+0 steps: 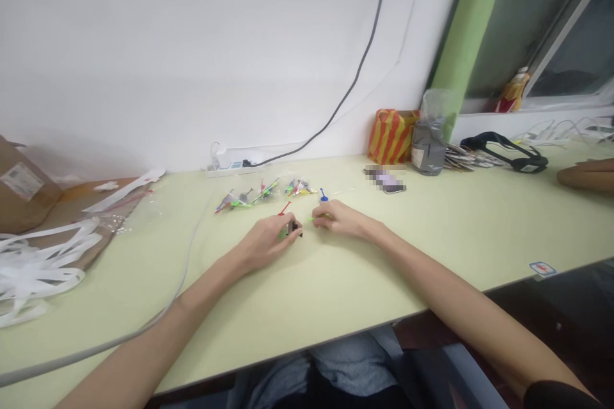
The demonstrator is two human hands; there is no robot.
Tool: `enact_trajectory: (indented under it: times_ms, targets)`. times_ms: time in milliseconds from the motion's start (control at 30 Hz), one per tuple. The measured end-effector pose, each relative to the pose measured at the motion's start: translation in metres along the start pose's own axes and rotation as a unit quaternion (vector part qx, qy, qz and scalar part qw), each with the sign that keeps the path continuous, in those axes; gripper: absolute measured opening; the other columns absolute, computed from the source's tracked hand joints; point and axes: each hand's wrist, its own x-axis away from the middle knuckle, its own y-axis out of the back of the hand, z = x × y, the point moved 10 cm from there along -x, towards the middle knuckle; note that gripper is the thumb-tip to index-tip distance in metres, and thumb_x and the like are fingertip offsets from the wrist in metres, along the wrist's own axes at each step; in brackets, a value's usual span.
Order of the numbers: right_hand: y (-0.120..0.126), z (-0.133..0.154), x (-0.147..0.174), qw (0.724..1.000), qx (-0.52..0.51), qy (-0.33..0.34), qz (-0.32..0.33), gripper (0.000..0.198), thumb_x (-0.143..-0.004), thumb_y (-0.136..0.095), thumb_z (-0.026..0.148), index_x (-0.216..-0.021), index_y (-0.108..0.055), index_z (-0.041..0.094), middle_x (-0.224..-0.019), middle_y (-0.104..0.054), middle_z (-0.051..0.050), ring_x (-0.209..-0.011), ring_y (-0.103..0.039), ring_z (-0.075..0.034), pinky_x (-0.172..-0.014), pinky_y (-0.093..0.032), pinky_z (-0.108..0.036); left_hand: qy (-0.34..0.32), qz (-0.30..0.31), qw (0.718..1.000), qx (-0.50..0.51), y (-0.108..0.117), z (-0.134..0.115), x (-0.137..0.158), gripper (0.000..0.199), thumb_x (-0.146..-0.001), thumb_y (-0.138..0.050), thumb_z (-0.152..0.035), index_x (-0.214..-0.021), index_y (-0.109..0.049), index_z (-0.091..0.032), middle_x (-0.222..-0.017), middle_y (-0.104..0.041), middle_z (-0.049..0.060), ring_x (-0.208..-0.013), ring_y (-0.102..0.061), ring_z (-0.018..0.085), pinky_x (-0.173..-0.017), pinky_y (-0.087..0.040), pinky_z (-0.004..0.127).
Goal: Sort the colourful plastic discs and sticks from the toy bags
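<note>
My left hand (267, 239) is closed around a small dark plastic piece (293, 227) that pokes out at the fingertips, with a bit of green beside it. A thin red plastic stick (284, 208) shows just above these fingers; whether it is held or lies behind them I cannot tell. My right hand (340, 218) pinches a thin yellow-green plastic piece (311, 218) pointing left. Right behind its knuckles stands a blue plastic piece (324, 195) with a thin stem. Beyond both hands lie clear bags of coloured plastic parts (235, 199).
A power strip (235, 169) with a black cable sits against the wall. A grey cord (185, 268) runs across my left forearm. White strips (52, 262) and a cardboard box (22, 185) lie left. A phone (391, 182), striped bag (391, 135) and black headband (508, 148) lie right.
</note>
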Motion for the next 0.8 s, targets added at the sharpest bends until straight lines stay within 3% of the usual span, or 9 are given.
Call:
enact_trajectory:
  times_ms: [67,200,333,433,533,633,800]
  targets:
    - [0.007,-0.013,0.003,1.0,0.019,-0.018,0.003,0.02,-0.086,-0.05,0.009,-0.073,-0.063,0.015,-0.07,-0.062,-0.002,-0.066,-0.051,-0.014,-0.065,-0.035,-0.025,0.004,0.02,1.0,0.004,-0.004,0.0,0.001,0.027,-0.099,-0.041,-0.041,-0.101,-0.06,-0.022,-0.088,-0.068,0.003,-0.076,-0.062,0.018,-0.072,-0.047,0.03]
    - [0.027,-0.027,0.007,0.996,0.069,-0.043,-0.046,0.021,-0.086,-0.05,0.008,-0.076,-0.066,0.015,-0.074,-0.064,-0.005,-0.071,-0.053,-0.016,-0.068,-0.035,-0.027,0.015,-0.014,1.0,-0.012,0.003,0.014,0.001,0.025,-0.097,-0.044,-0.042,-0.093,-0.058,-0.022,-0.084,-0.068,0.003,-0.073,-0.061,0.018,-0.068,-0.044,0.029]
    - [0.039,-0.02,0.005,0.985,0.117,-0.022,-0.121,0.02,-0.092,-0.056,0.018,-0.077,-0.069,0.016,-0.082,-0.065,-0.01,-0.086,-0.053,-0.021,-0.076,-0.036,-0.03,0.044,-0.043,0.998,-0.03,0.011,0.032,0.001,0.027,-0.095,-0.046,-0.044,-0.086,-0.058,-0.021,-0.075,-0.066,0.001,-0.065,-0.059,0.017,-0.063,-0.043,0.029]
    - [0.036,-0.015,0.003,0.983,0.069,-0.042,-0.167,0.027,-0.096,-0.053,0.028,-0.078,-0.07,0.016,-0.076,-0.063,-0.007,-0.076,-0.053,-0.018,-0.071,-0.035,-0.029,0.062,-0.054,0.995,-0.051,0.014,0.038,0.001,0.029,-0.094,-0.046,-0.044,-0.082,-0.059,-0.021,-0.072,-0.064,0.001,-0.063,-0.058,0.017,-0.062,-0.043,0.029]
    - [0.019,-0.017,-0.001,0.982,-0.015,-0.091,-0.165,0.038,-0.098,-0.047,0.035,-0.077,-0.071,0.014,-0.06,-0.055,0.0,-0.057,-0.046,-0.012,-0.06,-0.031,-0.026,0.05,-0.062,0.995,-0.065,0.014,0.033,-0.001,0.03,-0.094,-0.048,-0.044,-0.086,-0.063,-0.02,-0.079,-0.065,0.003,-0.071,-0.06,0.018,-0.068,-0.045,0.031]
    - [0.005,-0.017,-0.005,0.983,-0.024,-0.108,-0.143,0.041,-0.096,-0.048,0.034,-0.067,-0.069,0.014,-0.054,-0.051,0.001,-0.051,-0.042,-0.01,-0.056,-0.028,-0.026,0.01,-0.07,0.995,-0.071,0.013,0.02,-0.003,0.027,-0.095,-0.048,-0.041,-0.09,-0.064,-0.02,-0.085,-0.065,0.005,-0.08,-0.06,0.02,-0.075,-0.047,0.033]
    - [0.022,-0.027,0.001,0.975,0.045,-0.129,-0.175,0.038,-0.095,-0.049,0.034,-0.069,-0.07,0.014,-0.054,-0.052,0.0,-0.053,-0.041,-0.011,-0.057,-0.026,-0.026,-0.037,-0.072,0.994,-0.077,0.011,0.011,-0.005,0.024,-0.096,-0.046,-0.036,-0.092,-0.063,-0.02,-0.102,-0.065,0.008,-0.096,-0.06,0.022,-0.086,-0.048,0.037]
